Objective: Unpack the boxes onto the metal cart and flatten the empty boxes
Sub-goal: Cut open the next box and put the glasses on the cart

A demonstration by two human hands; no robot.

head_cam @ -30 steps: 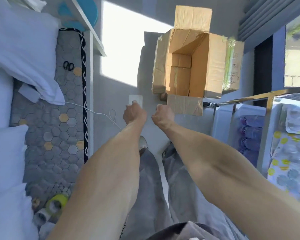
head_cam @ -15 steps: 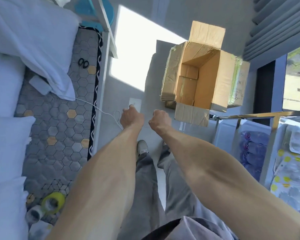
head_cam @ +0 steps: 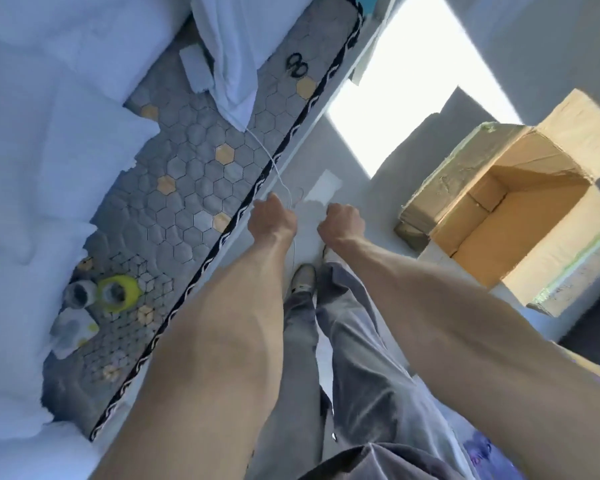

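Box (head_cam: 510,216) lies open and empty, right of both hands; right hand (head_cam: 343,221) is nearer than left hand (head_cam: 272,221). Both are fisted, holding nothing.

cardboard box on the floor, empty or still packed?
Empty as far as visible: the cardboard box has its flaps open, and only bare inner walls and bottom show.

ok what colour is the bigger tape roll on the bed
Yellow. The tape roll shows in the head view, on the hexagon-patterned bed cover.
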